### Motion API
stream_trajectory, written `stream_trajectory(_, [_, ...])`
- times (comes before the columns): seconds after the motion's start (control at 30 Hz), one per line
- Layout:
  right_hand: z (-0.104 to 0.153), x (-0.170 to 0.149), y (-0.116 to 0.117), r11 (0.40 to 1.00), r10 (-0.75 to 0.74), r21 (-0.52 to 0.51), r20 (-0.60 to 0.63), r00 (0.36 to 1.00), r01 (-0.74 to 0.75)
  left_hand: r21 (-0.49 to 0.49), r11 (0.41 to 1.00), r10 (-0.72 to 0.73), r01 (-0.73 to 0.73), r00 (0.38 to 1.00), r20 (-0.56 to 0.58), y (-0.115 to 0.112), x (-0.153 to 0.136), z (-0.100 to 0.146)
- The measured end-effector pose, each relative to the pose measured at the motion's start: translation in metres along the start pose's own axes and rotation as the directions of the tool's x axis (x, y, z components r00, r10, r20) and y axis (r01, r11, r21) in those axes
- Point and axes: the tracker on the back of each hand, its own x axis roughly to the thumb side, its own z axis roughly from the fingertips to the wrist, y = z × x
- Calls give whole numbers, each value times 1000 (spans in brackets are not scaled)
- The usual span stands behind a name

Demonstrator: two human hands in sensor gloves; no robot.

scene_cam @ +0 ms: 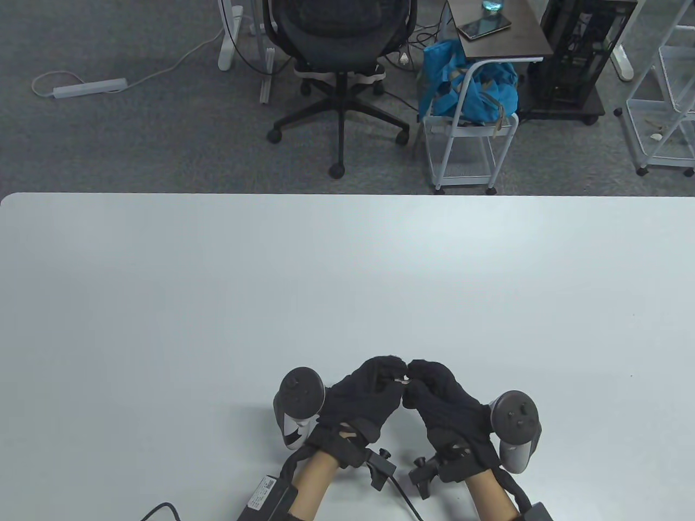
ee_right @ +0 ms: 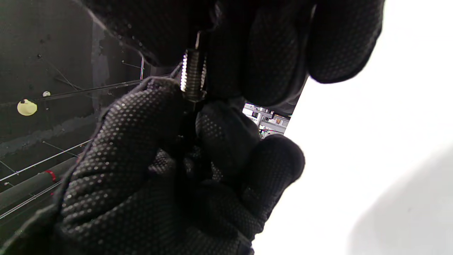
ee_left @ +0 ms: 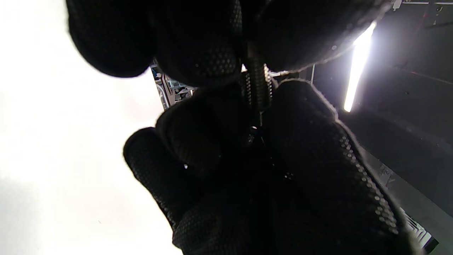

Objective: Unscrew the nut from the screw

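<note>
Screw (ee_right: 193, 79), small threaded steel, rigid, light, likely slick, held above the near worktop (scene_cam: 347, 282) between left hand (scene_cam: 361, 399) and right hand (scene_cam: 445, 404), both grips pinched on its ends; nut hidden; best held by fingertips at each end.

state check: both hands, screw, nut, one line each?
left hand: fingertips pinch one end of the screw, above the table
right hand: fingertips pinch the other end
screw: held between both hands, bare thread showing
nut: hidden by the fingers, cannot tell if on or off
</note>
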Motion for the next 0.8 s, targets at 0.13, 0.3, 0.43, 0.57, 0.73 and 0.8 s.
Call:
stream_trajectory(0.13, [0,1,-1,1000,8,-10,15,1000,-7,6,1000,4,-4,1000,-10,0,0,0])
stream_trajectory(0.3, [1,0,-1,999,18,-35,30,999,-16,10,1000,9,-8,1000,-25,1,-2,1])
stream_trajectory(0.43, [1,2,-1,999,41,-38,44,998,-39,11,1000,8,-7,999,-32,1,-2,0])
stream_trajectory(0.57, [-1,-1,0,1000,29,-3,27,999,-29,14,1000,10,-9,999,-42,2,-2,1])
stream_trajectory(0.73, [0,-11,2,996,-15,86,-86,996,22,7,1000,4,-4,1000,-24,1,-1,0])
stream_trajectory(0.8, [1,-15,1,997,-39,61,-132,990,47,-1,1000,0,0,1000,-13,1,0,0])
